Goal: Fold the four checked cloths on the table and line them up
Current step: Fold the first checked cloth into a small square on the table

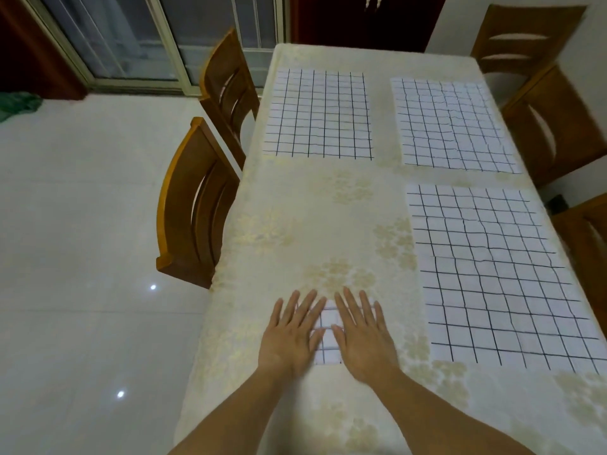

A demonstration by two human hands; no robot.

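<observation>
Ok, I see a table (pixel 295 224) running away from the camera under a cream cover with a faint gold flower print. The cover hangs over the table's left edge.

Hands: left hand (pixel 290 333) and right hand (pixel 361 333) lie flat, side by side, at the near middle of the table. Their fingers are straight and spread, palms down, gripping nothing. Both press on the folded cloth (pixel 328 349). It's a small white packet with dark grid lines, mostly covered, and only a strip shows between the hands.

The other three cloths lie spread flat on the table, same white with dark grid:
- far-left cloth (pixel 318 114), at the table's far left, lines fairly straight.
- far-right cloth (pixel 455 123), at the far right, lines wavy.
- near-right cloth (pixel 499 274), along the table's right edge, just right of the hands. Grid wavy, faint crease lines across it.
None of the three touches another; bare cover shows between them.

Room: two wooden chairs are pushed up to the table's left side, near chair (pixel 193 208) and far chair (pixel 230 80). More wooden chairs (pixel 555 119) sit off the right side, blurred. The floor (pixel 82 224) left of the table is glossy white tile with two small light spots reflected. A sliding glass door (pixel 131 37) is beyond the table's far-left corner. A dark red cabinet (pixel 361 21) stands past the far end. There's something green (pixel 16 105) on the floor by the door, and I can't tell what it is.
</observation>
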